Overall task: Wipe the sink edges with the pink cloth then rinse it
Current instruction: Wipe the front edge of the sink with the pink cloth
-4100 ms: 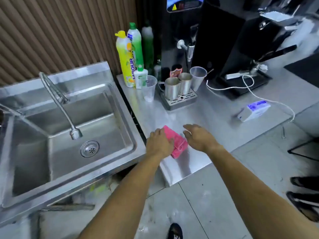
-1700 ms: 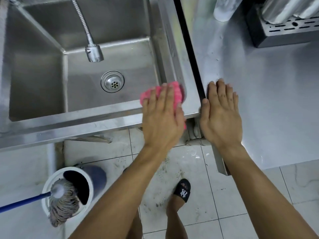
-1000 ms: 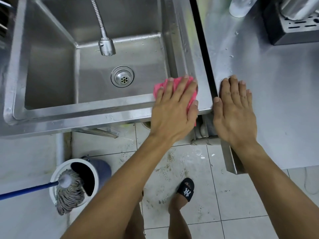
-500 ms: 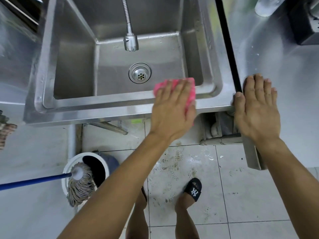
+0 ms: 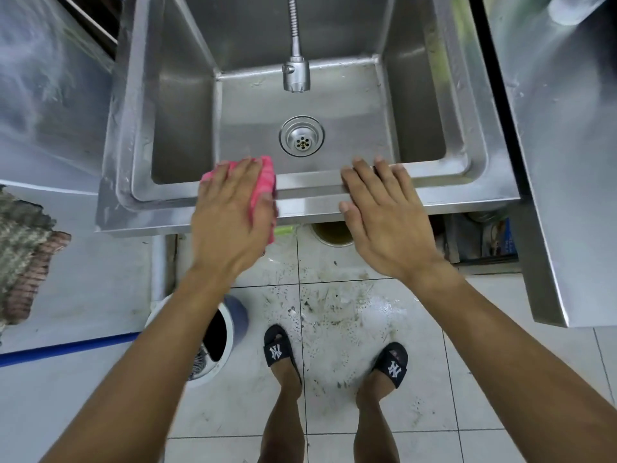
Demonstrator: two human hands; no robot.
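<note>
The steel sink [image 5: 467, 192] fills the upper middle of the view, with its drain [image 5: 301, 141] and a flexible tap [image 5: 296, 73] hanging over the basin. My left hand [image 5: 230, 217] lies flat on the pink cloth [image 5: 265, 182] and presses it onto the sink's front edge, left of centre. Most of the cloth is hidden under the palm. My right hand [image 5: 380, 218] rests flat, fingers straight, on the same front edge to the right, holding nothing.
A steel counter [image 5: 567, 162] adjoins the sink on the right, another steel surface [image 5: 50, 105] on the left with a grey rag [image 5: 23, 248]. Below are a mop bucket [image 5: 220, 332], a blue mop handle [image 5: 66, 347] and my sandalled feet on wet tiles.
My left hand has slid the cloth leftward along the front edge. My right hand has left the counter corner and now rests on the sink's front edge.
</note>
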